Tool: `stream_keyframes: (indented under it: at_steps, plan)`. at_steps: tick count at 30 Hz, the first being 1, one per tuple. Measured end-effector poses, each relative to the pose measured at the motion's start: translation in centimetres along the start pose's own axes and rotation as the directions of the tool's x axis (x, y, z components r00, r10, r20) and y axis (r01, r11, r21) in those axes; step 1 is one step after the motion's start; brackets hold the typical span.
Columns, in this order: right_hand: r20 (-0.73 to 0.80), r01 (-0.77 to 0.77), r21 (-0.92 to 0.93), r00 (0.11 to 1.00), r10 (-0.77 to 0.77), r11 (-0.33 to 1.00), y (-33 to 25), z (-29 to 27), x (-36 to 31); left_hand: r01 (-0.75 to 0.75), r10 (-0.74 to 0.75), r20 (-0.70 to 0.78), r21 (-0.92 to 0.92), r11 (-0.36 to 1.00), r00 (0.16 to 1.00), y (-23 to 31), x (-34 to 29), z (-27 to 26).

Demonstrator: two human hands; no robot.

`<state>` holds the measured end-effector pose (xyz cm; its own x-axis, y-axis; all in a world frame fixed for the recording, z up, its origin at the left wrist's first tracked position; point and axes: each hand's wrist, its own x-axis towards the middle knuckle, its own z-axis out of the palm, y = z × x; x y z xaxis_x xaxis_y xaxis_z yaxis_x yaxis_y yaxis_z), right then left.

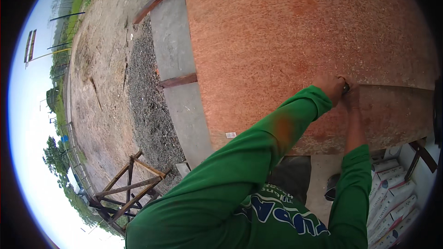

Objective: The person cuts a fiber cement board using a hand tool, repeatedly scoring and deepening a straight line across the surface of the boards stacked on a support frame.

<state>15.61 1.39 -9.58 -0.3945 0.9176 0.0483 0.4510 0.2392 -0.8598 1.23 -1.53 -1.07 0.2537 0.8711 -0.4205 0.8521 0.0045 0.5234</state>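
Note:
A wide reddish-brown sheet of plywood [258, 55] lies before me, specked with pale sawdust-like bits. Both hands meet over its right part. My left hand [327, 87] is closed, its fingers bent against a dark tool handle [345, 87]. Right beside it, my right hand [353, 96] is also closed around this handle. The rest of the tool is hidden by my hands, so its kind cannot be made out. A straight dark cut line [397, 86] runs from my hands to the sheet's right side, and the strip on its near side looks slightly darker.
Wooden battens [179, 81] stick out past the sheet's left edge, above a grey concrete strip [173, 41]. Gravel [150, 92] and bare dirt lie farther left. A wooden trestle [131, 184] stands at the lower left. White stacked bags [392, 203] fill the lower right.

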Motion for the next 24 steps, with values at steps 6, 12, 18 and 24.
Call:
stream_keyframes:
  at_steps: [6, 12, 18, 24]
  plan:
    - [-0.007, 0.074, -0.188, 0.997, -0.077, 0.979, -2.5, 0.5, 0.5, -0.087, 0.100, 0.158, -0.093, 0.992, 0.982, -2.2, 0.0, -1.5]
    - [-0.032, 0.068, -0.198, 0.997, -0.076, 0.978, -2.8, 1.7, 0.4, -0.091, 0.111, 0.222, -0.099, 0.991, 0.969, -3.0, -0.6, -1.7]
    - [0.004, 0.017, -0.091, 1.000, -0.016, 0.996, -2.7, 0.1, -0.3, -0.020, 0.029, 0.288, -0.035, 0.999, 0.957, -0.6, 0.3, -1.8]
    - [-0.161, 0.103, -0.115, 0.980, -0.121, 0.988, -2.0, 1.3, -0.4, -0.067, 0.082, 0.319, -0.060, 0.996, 0.944, -1.3, 0.6, -1.8]
